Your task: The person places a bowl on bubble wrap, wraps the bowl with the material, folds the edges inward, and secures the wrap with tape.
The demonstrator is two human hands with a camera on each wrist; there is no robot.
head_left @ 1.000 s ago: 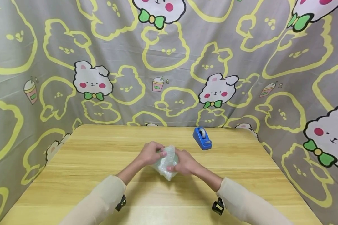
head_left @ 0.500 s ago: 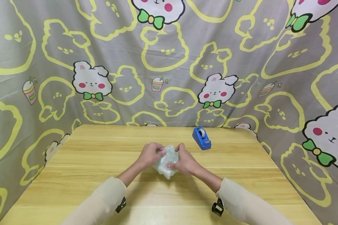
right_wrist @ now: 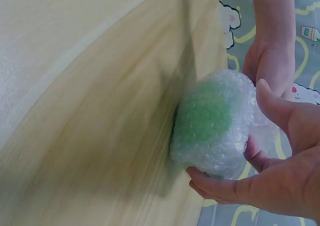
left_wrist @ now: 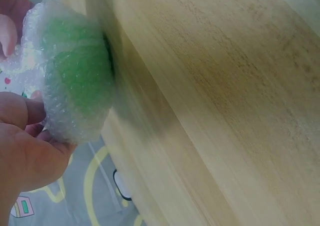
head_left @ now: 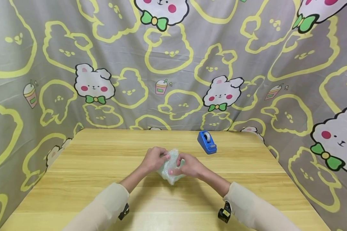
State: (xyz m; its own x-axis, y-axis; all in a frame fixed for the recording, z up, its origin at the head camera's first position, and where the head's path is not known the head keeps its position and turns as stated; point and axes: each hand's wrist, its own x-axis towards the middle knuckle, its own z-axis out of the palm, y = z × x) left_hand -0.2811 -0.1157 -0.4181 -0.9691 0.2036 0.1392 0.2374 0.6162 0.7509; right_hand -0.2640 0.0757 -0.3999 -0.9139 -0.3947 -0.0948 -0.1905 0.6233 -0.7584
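Head view: bubble-wrap bundle is just below ctr of frame, held btwn both hands over the wood-grain table; its lower end narrows to a crumpled pt. L hand is on the bundle's left, pinching the wrap w/ thumb & bent fingers. R hand is on the right, gripping w/ thumb laid on the wrap & index finger bent. Blue tape dispenser stands right of ctr, near the table's far edge, apart from the hands, w/ a tape roll seated in it. Forearms come in from the lower corners in cream sleeves, a small blk device by each cuff. Grey curtain w/ yellow outlines & white rabbit heads fills the upper frame & both sides. L wrist view: bundle at upper left, green contents showing thru the bubbles; L hand at lower left, thumb on the wrap, fingers tucked at its lower end; part of R hand at far upper left, cut by the frame. R wrist view: bundle right of ctr, R hand at lower right, thumb at the wrap's upper right, fingers under its lower edge; L hand at upper right, its fingers mostly hidden. Can't tell if the bundle's base touches the table.
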